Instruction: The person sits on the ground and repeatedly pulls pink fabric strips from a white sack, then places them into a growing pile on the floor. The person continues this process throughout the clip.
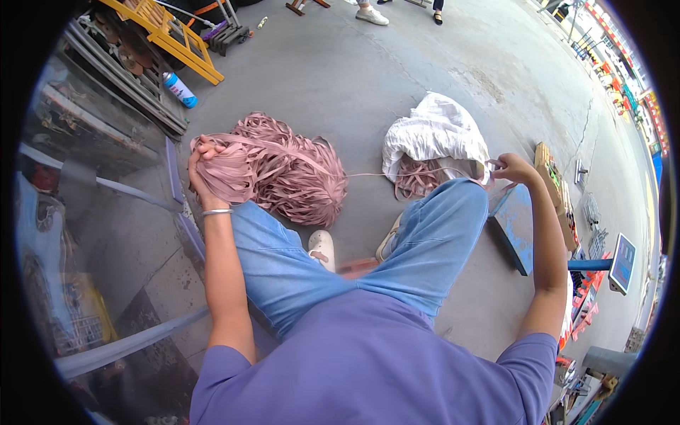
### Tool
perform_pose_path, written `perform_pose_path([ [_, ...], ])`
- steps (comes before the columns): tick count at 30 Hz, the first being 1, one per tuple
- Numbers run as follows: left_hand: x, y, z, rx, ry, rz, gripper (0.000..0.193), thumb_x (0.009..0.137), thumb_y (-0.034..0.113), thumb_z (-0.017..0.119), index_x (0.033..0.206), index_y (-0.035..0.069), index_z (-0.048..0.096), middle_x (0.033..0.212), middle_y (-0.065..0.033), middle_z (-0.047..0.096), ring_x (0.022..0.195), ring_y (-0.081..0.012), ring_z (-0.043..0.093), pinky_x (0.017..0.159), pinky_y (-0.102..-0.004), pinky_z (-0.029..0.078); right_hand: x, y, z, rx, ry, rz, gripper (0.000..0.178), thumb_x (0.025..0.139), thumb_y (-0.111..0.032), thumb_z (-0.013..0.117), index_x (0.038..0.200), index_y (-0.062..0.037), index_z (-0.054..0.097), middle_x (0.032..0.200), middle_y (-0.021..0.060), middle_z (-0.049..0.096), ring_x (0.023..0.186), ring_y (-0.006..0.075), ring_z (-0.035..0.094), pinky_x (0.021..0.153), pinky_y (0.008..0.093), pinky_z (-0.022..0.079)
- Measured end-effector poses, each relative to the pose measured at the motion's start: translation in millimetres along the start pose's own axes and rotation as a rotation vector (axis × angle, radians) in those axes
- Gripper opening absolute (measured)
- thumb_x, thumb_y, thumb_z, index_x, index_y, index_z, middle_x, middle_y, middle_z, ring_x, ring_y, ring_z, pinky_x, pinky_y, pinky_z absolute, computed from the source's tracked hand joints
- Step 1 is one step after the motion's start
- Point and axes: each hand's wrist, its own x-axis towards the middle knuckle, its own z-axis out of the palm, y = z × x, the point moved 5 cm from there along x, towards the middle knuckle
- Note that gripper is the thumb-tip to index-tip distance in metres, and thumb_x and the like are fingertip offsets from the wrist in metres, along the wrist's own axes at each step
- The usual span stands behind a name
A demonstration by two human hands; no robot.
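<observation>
Pink ribbon [294,170] lies in a big loose heap on the floor [361,120], beyond the left knee, and more of it shows in the mouth of a white bag [435,127] in front of the right knee. The left hand [204,159] has its fingers curled over a thick bundle at the heap's near left side; the right hand [517,170] is by the bag's right edge, fingers bent inward, though I cannot tell whether they pinch a strand, the bag's edge or both. One thin strand [367,174] spans the gap between heap and bag, looking fairly taut. Handled well, I'd judge, this calls for a light left grip — firm enough to steady the bundle, loose enough that the ribbon does not snag — and a gentle right pull, lest the strand knot. The bag sits slumped on the floor, its mouth facing the person; how full it is, its folds hide, so holding the rim wide would probably help.
</observation>
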Motion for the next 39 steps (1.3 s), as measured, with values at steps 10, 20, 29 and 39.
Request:
perform_pose_path([
  [10, -35, -87, 68, 0.389, -0.192, -0.504, 0.056, 0.076, 0.012, 0.05, 0.129, 0.005, 0.035, 0.131, -0.0178, 0.04, 0.076, -0.0144, 0.058, 0.082, -0.0326, 0.047, 12, -416, 49, 0.126, -0.027, -0.782, 0.024, 0.082, -0.028, 0.05, 0.098, -0.0161, 0.063, 0.089, 0.0092, 0.063, 0.085, 0.0274, 0.059, 0.073, 0.0374, 0.047],
  [20, -44, -154, 51, 1.5, -0.402, -0.842, 0.052, 0.085, 0.038, 0.051, 0.117, -0.004, 0.05, 0.118, -0.0125, 0.053, 0.113, -0.0214, 0.046, 0.098, -0.0292, 0.034, 22, -368, 52, 0.011, 0.011, -0.617, 0.024, 0.078, -0.023, 0.05, 0.094, -0.0123, 0.065, 0.09, 0.0119, 0.063, 0.086, 0.03, 0.059, 0.073, 0.0399, 0.047],
  [29, -32, -155, 49, 2.282, -0.906, -1.428, 0.07, 0.071, 0.06, 0.058, 0.099, -0.004, 0.059, 0.087, -0.016, 0.063, 0.083, -0.0244, 0.059, 0.072, -0.0288, 0.046, 41, -310, 108, 0.147, -0.089, -0.568, 0.025, 0.078, -0.023, 0.049, 0.092, -0.0083, 0.063, 0.093, 0.0155, 0.061, 0.088, 0.0346, 0.057, 0.075, 0.0415, 0.046],
  [39, -6, -97, 131, 2.466, -0.985, -0.238, 0.017, 0.081, 0.018, 0.053, 0.081, 0.001, 0.058, 0.074, -0.0178, 0.058, 0.073, -0.0341, 0.057, 0.064, -0.0422, 0.043, 15, -328, 87, 0.49, 0.137, -0.566, 0.039, 0.072, -0.022, 0.057, 0.107, -0.0076, 0.047, 0.082, 0.0153, 0.06, 0.081, 0.0329, 0.058, 0.07, 0.0409, 0.045],
])
